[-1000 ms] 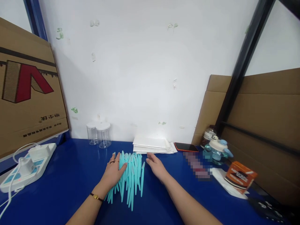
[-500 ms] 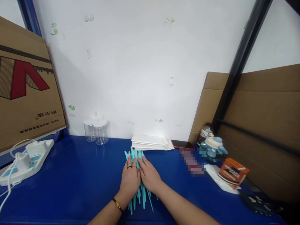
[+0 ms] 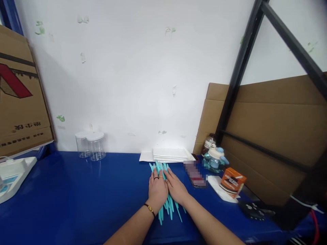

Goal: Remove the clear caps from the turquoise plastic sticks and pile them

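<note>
Both hands lie palm down, side by side, on a loose bundle of thin turquoise sticks (image 3: 170, 207) on the blue table. My left hand (image 3: 158, 190), with rings and a bracelet, has its fingers stretched forward over the sticks. My right hand (image 3: 176, 187) rests against it, its fingers also extended and slanting left. The sticks' far ends show beyond the fingertips and the near ends spread out below the palms. The middle of the bundle is hidden under the hands. A stack of white sheets (image 3: 173, 154) lies just past the far ends.
Two clear lidded jars (image 3: 97, 148) stand by the wall. A power strip (image 3: 17, 177) is at left. Rightward are a phone (image 3: 200, 183), partly pixelated, a blue bottle (image 3: 216, 161), a brown jar (image 3: 209, 143), an orange box (image 3: 233, 183) on white paper, and a black item (image 3: 252, 210).
The view has turned right. Relative to the jars, both hands and the sticks have shifted right. The white sheets have also slid right, now covering most of the red-edged phone behind them.
</note>
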{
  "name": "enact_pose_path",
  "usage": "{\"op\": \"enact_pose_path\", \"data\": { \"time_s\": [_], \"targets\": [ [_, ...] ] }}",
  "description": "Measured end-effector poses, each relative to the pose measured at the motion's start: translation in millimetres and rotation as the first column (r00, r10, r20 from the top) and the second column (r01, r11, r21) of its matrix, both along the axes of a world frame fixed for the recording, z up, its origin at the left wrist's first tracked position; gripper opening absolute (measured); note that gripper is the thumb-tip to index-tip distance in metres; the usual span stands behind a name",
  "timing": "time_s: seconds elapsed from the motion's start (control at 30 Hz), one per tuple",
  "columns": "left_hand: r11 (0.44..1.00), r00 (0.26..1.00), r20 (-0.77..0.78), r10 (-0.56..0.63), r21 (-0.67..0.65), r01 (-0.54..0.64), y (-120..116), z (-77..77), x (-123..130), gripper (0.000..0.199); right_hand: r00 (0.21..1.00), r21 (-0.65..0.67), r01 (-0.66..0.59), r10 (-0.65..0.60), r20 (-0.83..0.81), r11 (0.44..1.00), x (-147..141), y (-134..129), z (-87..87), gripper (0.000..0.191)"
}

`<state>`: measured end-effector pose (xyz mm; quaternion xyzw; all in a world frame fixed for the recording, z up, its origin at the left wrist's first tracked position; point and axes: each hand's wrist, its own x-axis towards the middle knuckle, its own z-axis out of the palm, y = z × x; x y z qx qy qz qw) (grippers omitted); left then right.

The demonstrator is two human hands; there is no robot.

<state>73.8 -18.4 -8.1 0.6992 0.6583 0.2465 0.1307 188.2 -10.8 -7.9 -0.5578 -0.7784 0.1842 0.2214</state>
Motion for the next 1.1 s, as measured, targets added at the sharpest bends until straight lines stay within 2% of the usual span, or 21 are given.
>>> {"op": "enact_pose_path", "data": {
  "time_s": [0.1, 0.17, 0.27, 0.33, 0.43, 0.53, 0.63, 0.8, 0.97, 1.1],
  "targets": [
    [0.999, 0.999, 0.029, -0.038, -0.002, 0.038, 6, 0.0, -6, 0.056, 1.0, 0.006, 0.013, -0.013, 0.006, 1.0, 0, 5, 0.4, 0.048],
    [0.997, 0.995, 0.065, -0.075, -0.018, 0.077, 8, -0.2, -13, 0.059, 0.998, 0.038, 0.065, -0.065, 0.01, 0.997, 3, 9, 2.4, 0.048],
    [0.988, 0.983, 0.128, -0.135, -0.052, 0.142, 9, -1.0, -25, 0.065, 0.984, 0.16, 0.165, -0.173, 0.04, 0.973, 18, 27, 9.6, 0.048],
    [0.986, 0.976, 0.159, -0.15, -0.047, 0.159, 14, -1.5, -35, 0.066, 0.97, 0.246, 0.175, -0.209, 0.12, 0.953, 32, 48, 15.7, 0.057],
    [0.997, 0.983, 0.162, -0.082, 0.001, 0.082, 35, -0.8, -57, 0.063, 0.934, 0.328, 0.081, -0.187, 0.305, 0.941, 49, 83, 22.7, 0.077],
    [0.993, 0.97, 0.214, 0.113, 0.0, -0.116, 69, 3.3, -86, 0.063, 0.893, 0.334, -0.032, -0.123, 0.433, 0.942, 54, 114, 25.1, 0.079],
    [0.97, 0.871, 0.428, 0.242, -0.09, -0.225, 105, 8.4, -111, 0.063, 0.877, 0.275, -0.091, -0.054, 0.478, 0.957, 52, 133, 26.2, 0.064],
    [0.964, 0.719, 0.645, 0.257, -0.222, -0.146, 146, 9.9, -121, 0.061, 0.867, 0.269, -0.141, -0.012, 0.498, 0.953, 45, 141, 36.5, 0.053],
    [0.957, 0.559, 0.78, 0.282, -0.272, -0.105, 156, 7.2, -127, 0.058, 0.854, 0.32, -0.189, -0.006, 0.52, 0.928, 20, 139, 56.3, 0.05],
    [0.951, 0.499, 0.809, 0.31, -0.265, -0.161, 152, 8.1, -155, 0.056, 0.852, 0.388, -0.25, 0.012, 0.524, 0.887, -30, 142, 66.2, 0.044]
  ]
}}
